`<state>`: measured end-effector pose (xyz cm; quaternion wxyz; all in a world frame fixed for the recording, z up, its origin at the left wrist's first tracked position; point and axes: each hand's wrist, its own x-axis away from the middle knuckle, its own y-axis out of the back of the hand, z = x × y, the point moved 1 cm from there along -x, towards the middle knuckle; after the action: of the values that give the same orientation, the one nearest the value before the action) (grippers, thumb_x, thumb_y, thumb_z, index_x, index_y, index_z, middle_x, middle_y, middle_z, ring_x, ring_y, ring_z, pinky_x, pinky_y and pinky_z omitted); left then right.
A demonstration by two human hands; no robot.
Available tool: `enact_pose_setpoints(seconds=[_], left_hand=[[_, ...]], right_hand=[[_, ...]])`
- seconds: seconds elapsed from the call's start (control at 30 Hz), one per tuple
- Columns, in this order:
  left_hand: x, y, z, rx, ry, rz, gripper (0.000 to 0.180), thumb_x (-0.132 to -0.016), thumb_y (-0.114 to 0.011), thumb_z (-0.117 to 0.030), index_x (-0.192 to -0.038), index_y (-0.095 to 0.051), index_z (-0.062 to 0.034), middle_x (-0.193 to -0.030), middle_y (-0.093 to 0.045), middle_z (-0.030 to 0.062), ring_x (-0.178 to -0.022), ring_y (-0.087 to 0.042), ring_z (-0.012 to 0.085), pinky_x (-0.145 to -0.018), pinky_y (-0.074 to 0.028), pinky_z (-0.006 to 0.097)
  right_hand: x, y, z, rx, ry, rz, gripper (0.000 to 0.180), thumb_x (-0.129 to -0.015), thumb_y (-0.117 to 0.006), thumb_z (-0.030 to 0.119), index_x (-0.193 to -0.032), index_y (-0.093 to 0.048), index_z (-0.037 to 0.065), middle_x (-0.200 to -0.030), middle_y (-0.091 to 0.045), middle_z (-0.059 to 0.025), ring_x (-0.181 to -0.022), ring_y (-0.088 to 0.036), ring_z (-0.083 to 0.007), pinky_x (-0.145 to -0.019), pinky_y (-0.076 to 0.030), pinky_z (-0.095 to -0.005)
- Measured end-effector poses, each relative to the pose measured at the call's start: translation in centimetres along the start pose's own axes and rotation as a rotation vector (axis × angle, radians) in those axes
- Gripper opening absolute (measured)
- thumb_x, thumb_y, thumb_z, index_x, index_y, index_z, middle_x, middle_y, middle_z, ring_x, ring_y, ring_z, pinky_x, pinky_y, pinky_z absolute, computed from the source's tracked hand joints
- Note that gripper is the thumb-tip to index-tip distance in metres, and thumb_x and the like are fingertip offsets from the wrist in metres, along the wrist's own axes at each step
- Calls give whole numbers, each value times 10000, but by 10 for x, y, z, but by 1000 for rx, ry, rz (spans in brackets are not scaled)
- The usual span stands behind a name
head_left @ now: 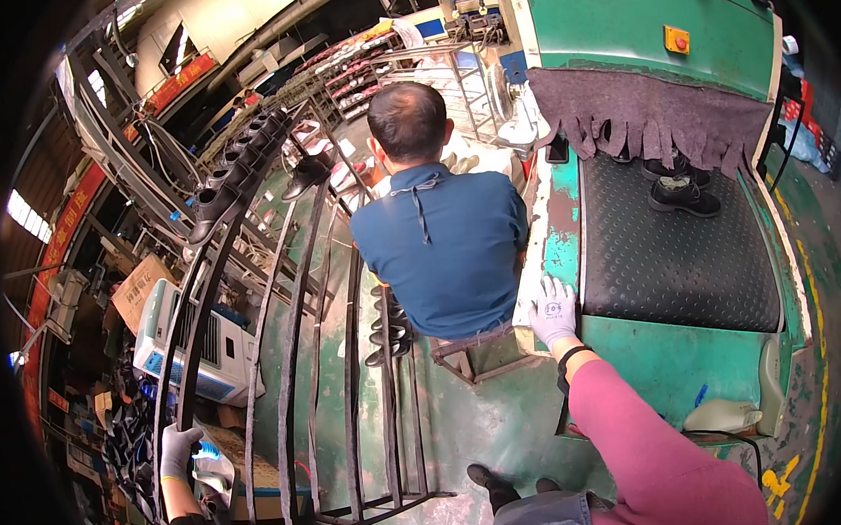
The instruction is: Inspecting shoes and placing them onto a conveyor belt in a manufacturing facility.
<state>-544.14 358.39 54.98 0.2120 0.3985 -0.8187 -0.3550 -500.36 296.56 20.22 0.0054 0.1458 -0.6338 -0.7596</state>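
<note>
My left hand (pixel 175 451), in a pale glove, is closed round a dark metal bar of the shoe rack (pixel 293 362) at the lower left. Close beside it is a blue-bristled brush (pixel 206 450), by a whitish container; I cannot tell how the brush is supported. My right hand (pixel 554 311), also gloved, lies with its fingers stretched out on the near left edge of the green machine (pixel 630 342). Black shoes (pixel 682 198) sit on the machine's dark studded belt (pixel 678 261), partly under a grey fringed curtain (pixel 653 112).
A seated co-worker (pixel 443 243) in blue faces away, between rack and machine. Several black shoes (pixel 238 167) line the rack's upper rails, others (pixel 386 330) sit lower. A white air cooler (pixel 199 343) stands left. A pale bottle (pixel 723 415) lies at the machine's near right.
</note>
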Motion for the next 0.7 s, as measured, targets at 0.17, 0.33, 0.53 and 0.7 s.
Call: enact_pose_setpoints(seconds=[0.17, 0.33, 0.53, 0.7], left_hand=[[-2, -2, -1, -16, 13, -8, 104, -728, -723, -66, -799, -655, -34, -658, -605, 27, -511, -575, 147, -485, -463, 303], [-3, 4, 4, -52, -1, -34, 106, -715, -722, -73, -787, -659, -27, -673, -622, 36, -525, -583, 152, -504, -468, 304], [-1, 1, 3, -24, -10, -24, 118, -719, -726, -77, -803, -660, -25, -674, -617, 33, -526, -580, 148, -499, -470, 303], [1, -1, -4, -13, 7, 0, 126, -726, -732, -74, -819, -660, -28, -672, -612, 26, -526, -578, 143, -494, -471, 298]], right_hand=[[1, 2, 0, 29, -15, -9, 600, -981, -500, 427, -1457, -510, 61, -1569, -445, -126, -1453, -381, -291, -1198, -236, -508], [1, 5, 4, 36, -7, -5, 597, -981, -501, 423, -1456, -510, 62, -1562, -450, -126, -1451, -382, -292, -1196, -235, -508], [2, 3, 2, 33, 1, -20, 588, -971, -519, 415, -1453, -513, 78, -1562, -448, -138, -1438, -394, -305, -1186, -243, -514], [1, 1, 1, 32, -1, -22, 589, -957, -540, 413, -1451, -515, 93, -1564, -445, -147, -1425, -405, -318, -1175, -254, -520]])
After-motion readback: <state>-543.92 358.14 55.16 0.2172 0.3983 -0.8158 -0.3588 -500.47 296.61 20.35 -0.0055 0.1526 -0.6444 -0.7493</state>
